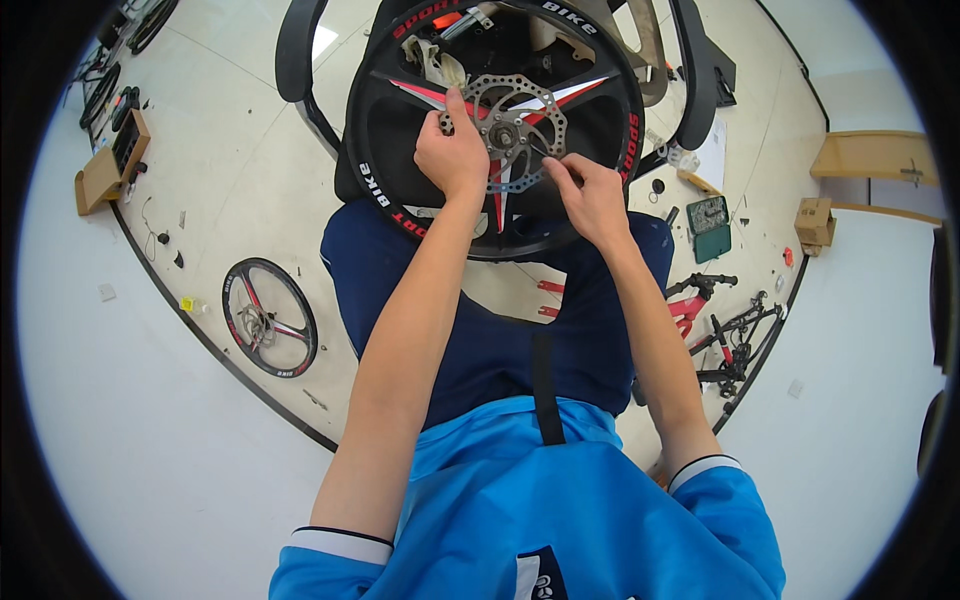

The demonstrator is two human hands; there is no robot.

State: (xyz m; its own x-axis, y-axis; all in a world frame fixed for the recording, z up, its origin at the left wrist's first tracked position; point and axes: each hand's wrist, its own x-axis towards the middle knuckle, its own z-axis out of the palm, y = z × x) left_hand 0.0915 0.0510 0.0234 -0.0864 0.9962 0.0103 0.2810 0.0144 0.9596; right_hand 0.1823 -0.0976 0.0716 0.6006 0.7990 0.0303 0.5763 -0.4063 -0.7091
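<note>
Across my lap and the chair seat lies a black bicycle wheel (372,215) with three red, white and black spokes. A silver brake disc (552,110), full of holes, sits around its hub (503,134). My left hand (453,155) is closed at the disc's left edge, thumb pointing up; its curled fingers are partly hidden. At the disc's lower right, my right hand (592,198) pinches a thin dark tool (541,152) whose tip points toward the disc. The tool's exact kind is too small to tell.
A black office chair (694,75) supports the wheel, with tools and a whitish glove (436,64) behind the spokes. A second wheel (312,335) is at the left. Bike frames (735,335), a green case (711,228) and a cardboard box (815,222) stand at the right.
</note>
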